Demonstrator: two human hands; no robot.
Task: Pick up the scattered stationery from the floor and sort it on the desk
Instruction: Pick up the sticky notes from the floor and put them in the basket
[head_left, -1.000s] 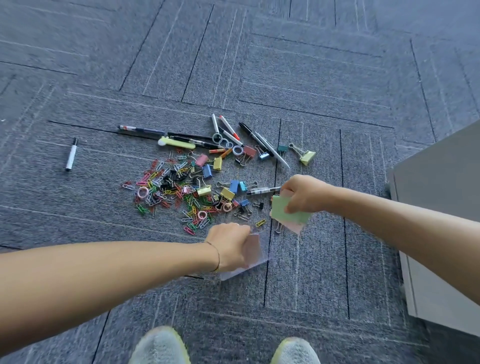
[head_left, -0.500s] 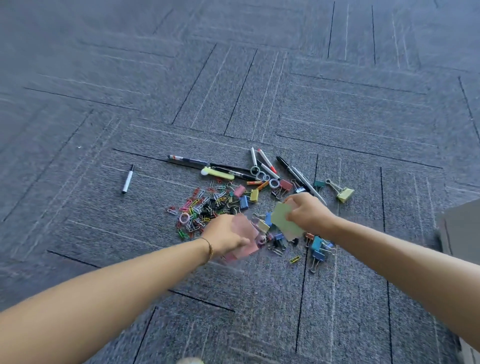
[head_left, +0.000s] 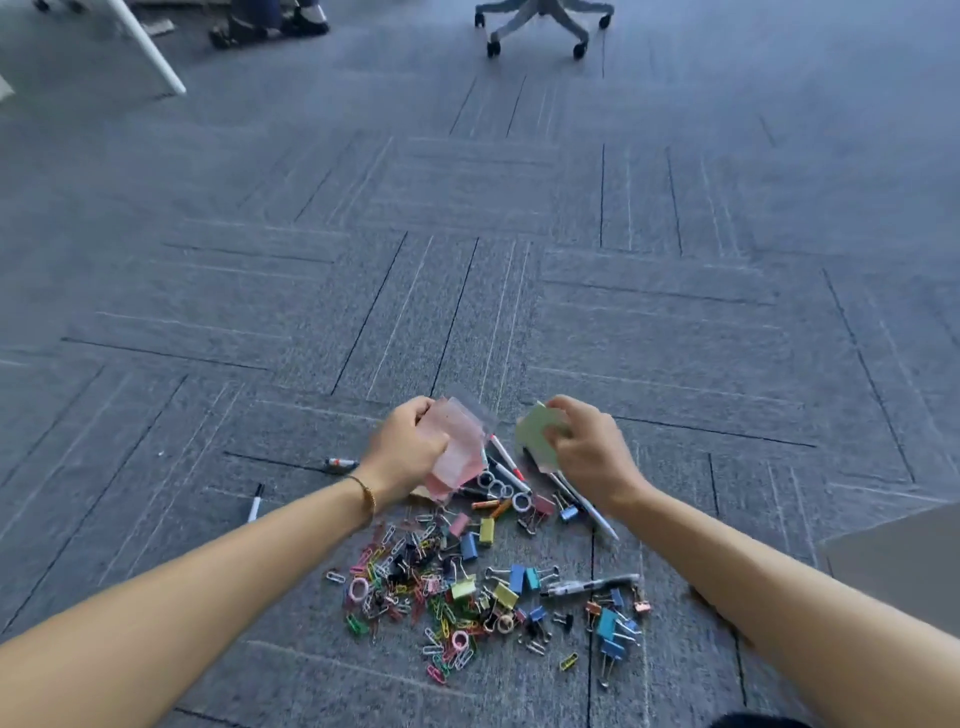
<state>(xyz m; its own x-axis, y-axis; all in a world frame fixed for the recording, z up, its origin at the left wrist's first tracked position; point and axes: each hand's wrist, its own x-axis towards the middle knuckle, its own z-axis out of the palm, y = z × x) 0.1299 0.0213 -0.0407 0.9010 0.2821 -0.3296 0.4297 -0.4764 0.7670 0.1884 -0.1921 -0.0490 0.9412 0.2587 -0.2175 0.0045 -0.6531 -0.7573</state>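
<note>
My left hand (head_left: 402, 452) grips a pink pad of sticky notes in a clear wrapper (head_left: 457, 447), lifted above the carpet. My right hand (head_left: 589, 449) holds a green pad of sticky notes (head_left: 537, 431) at the same height. Below both hands lies a scatter of coloured paper clips (head_left: 405, 582) and binder clips (head_left: 519, 577). Several pens (head_left: 506, 467) lie just under the pads, and one clear pen (head_left: 592, 584) lies among the binder clips. A white marker (head_left: 254, 503) lies apart on the left.
Grey carpet tiles (head_left: 519, 260) stretch ahead. An office chair base (head_left: 540, 21) stands at the far top, a white desk leg (head_left: 148, 49) at the top left. A grey cabinet corner (head_left: 898, 561) is at the right edge.
Both hands have risen from the floor with their pads and come level in front of me. My view has tilted up, showing the chair base and desk leg.
</note>
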